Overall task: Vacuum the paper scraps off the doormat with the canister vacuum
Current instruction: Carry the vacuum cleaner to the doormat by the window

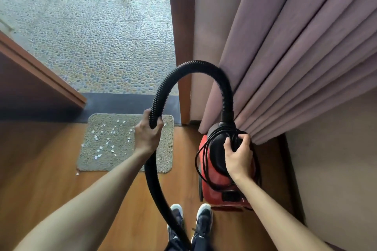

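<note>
Sneakers [190,222] half hidden behind the ribbed black hose [152,169]. Left hand [148,134] wraps that hose, right hand [237,154] grips the corded handle on the red canister vacuum [220,185]. Farther out, white paper scraps [106,142] litter the grey shaggy doormat [95,161], its right side covered.

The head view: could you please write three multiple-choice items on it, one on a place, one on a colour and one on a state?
1. Where do most paper scraps lie?
A. on the doormat
B. on the pebbled floor
C. on the vacuum

2. What colour is the canister vacuum body?
A. blue
B. red
C. white

3. What is the left hand doing?
A. hanging free
B. pulling the curtain
C. gripping the black hose

Key: 1 A, white bits dot the mat; 2 B, its shell is red; 3 C, fingers wrap the ribbed hose, while the right hand rests on the vacuum's top.
</note>
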### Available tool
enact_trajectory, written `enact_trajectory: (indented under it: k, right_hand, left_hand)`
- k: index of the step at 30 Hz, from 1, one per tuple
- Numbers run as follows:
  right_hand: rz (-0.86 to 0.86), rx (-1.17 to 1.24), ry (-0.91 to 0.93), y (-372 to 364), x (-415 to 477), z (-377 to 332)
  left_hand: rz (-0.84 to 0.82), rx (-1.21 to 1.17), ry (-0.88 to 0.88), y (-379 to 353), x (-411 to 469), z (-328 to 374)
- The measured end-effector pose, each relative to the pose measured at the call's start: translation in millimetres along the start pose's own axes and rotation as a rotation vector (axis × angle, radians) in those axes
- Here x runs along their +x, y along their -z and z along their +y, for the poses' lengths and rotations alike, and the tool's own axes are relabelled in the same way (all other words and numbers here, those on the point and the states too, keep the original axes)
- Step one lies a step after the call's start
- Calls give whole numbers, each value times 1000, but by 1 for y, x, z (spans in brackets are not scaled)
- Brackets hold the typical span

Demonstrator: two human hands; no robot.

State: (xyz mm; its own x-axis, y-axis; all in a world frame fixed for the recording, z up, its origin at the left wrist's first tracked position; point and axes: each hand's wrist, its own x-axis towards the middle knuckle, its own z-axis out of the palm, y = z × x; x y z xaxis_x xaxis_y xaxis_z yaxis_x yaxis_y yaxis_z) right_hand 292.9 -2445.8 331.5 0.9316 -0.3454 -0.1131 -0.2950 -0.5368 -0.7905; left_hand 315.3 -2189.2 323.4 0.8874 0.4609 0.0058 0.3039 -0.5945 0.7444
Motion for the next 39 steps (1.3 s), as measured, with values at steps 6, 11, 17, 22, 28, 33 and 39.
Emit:
enact_trajectory:
  k: [6,11,17,22,28,33,39]
  right_hand:
    - [-31,-8,-37,-36,2,49]
    - [-56,-15,-73,-63,7,90]
    - [-78,-8,-84,-104,18,138]
    - [-40,-30,-91,-142,35,181]
    - [-18,-50,-115,-186,47,233]
    - [-62,-79,-134,-216,58,270]
    - [-77,-105,-162,-246,68,309]
  left_hand:
    - [-35,53,68,-40,-5,-50]
    - [-43,66,69,-70,-3,-87]
    - [-50,123,97,-115,4,-135]
    - [-80,165,119,-162,6,-173]
    - [-108,180,111,-216,2,-230]
    - [-137,204,141,-254,5,-269]
    - [-171,224,161,-294,13,-308]
